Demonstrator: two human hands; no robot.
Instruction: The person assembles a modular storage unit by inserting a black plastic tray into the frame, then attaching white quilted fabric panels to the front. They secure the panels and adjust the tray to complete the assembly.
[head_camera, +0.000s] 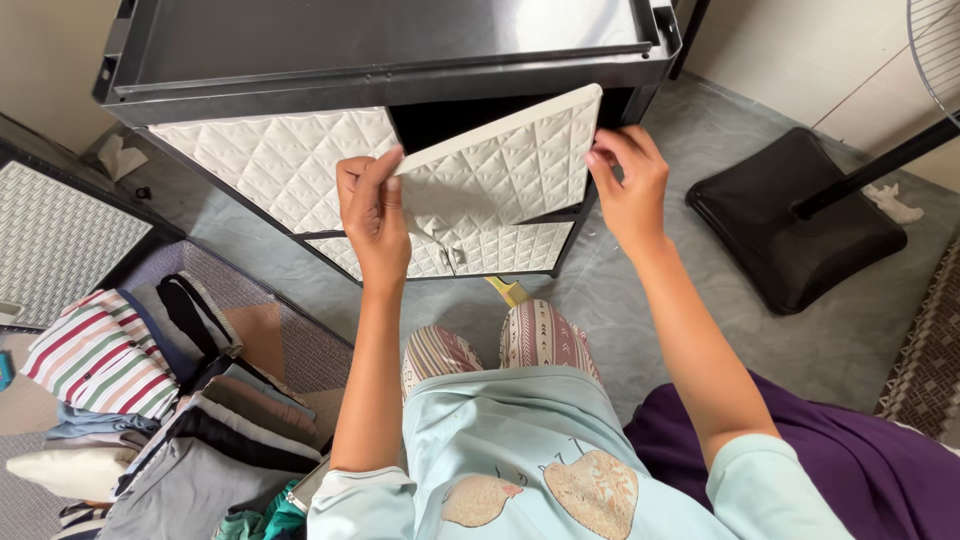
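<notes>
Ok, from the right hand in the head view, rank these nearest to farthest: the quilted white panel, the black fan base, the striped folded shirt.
From the right hand:
1. Quilted white panel, touching its fingers, just to its left.
2. Black fan base, on the floor to its right.
3. Striped folded shirt, far left, atop the clothes pile.

Home room: folded clothes pile (170, 400) on floor, quilted-front storage cabinet (280, 165), fan base (790, 215)

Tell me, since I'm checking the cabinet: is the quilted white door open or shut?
Open: the door panel, held by both hands, tilts away, showing a dark gap behind.
</notes>
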